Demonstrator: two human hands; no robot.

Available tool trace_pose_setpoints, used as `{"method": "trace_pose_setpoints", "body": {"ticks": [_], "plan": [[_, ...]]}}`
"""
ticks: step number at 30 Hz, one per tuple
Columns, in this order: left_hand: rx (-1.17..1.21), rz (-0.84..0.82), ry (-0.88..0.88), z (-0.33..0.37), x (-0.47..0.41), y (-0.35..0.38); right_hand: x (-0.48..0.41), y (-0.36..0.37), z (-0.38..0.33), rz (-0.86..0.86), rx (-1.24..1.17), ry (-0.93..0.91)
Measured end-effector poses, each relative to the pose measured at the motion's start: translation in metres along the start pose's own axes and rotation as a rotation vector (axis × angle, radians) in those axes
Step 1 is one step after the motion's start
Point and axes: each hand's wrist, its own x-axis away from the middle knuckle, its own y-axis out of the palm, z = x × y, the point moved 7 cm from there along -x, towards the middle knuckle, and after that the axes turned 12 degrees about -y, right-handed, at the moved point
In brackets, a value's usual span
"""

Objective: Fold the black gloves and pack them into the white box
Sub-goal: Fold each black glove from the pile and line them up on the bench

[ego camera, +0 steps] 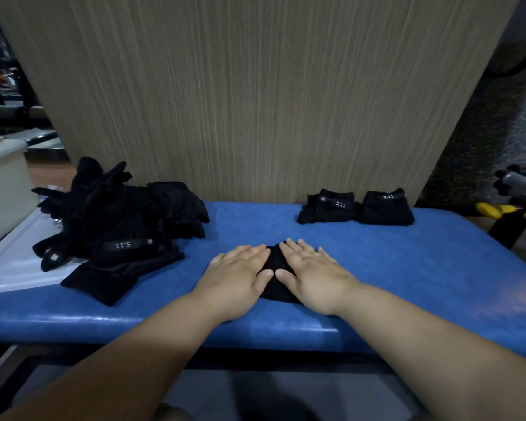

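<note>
Your left hand and right hand, both with flat straight fingers, press one black glove near the front edge of the blue surface; the white box stands beside its left edge

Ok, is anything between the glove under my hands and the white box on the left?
Yes. The pile of unfolded gloves lies between the white box at the left edge and the glove pressed under your left hand and right hand. Carrying it over the pile should work.
</note>
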Motion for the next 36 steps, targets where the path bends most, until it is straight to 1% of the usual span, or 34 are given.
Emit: {"method": "trace_pose_setpoints", "body": {"ticks": [4, 10, 14, 17, 19, 21, 27, 32, 34, 36], "plan": [[-0.040, -0.086, -0.007, -0.005, -0.001, 0.005, 0.008, -0.002, 0.015, -0.063, 0.010, 0.068], [-0.018, -0.107, 0.005, -0.010, -0.001, 0.009, 0.020, -0.004, 0.033, -0.084, 0.006, 0.124], [-0.019, -0.119, 0.014, -0.008, 0.000, 0.009, 0.022, -0.007, 0.033, -0.023, 0.023, 0.153], [-0.029, -0.118, 0.008, -0.006, 0.001, 0.007, 0.020, -0.015, 0.019, 0.046, 0.066, 0.078], [-0.036, -0.116, 0.009, -0.005, 0.003, 0.008, 0.019, -0.010, 0.008, -0.025, 0.043, -0.001], [-0.033, -0.128, 0.015, -0.006, 0.003, 0.008, 0.021, -0.001, 0.005, -0.116, 0.019, -0.034], [-0.027, -0.194, 0.067, -0.012, 0.007, 0.006, 0.030, 0.002, 0.022, -0.169, 0.017, -0.010], [0.030, -0.227, 0.164, -0.020, 0.011, 0.004, 0.033, 0.002, 0.027, -0.171, -0.005, 0.008], [0.140, -0.238, 0.191, -0.023, 0.011, 0.001, 0.032, 0.001, 0.029, -0.157, -0.030, 0.001], [0.334, -0.254, 0.166, -0.028, 0.011, -0.005, 0.032, -0.003, 0.030, -0.130, -0.082, -0.007]]}}
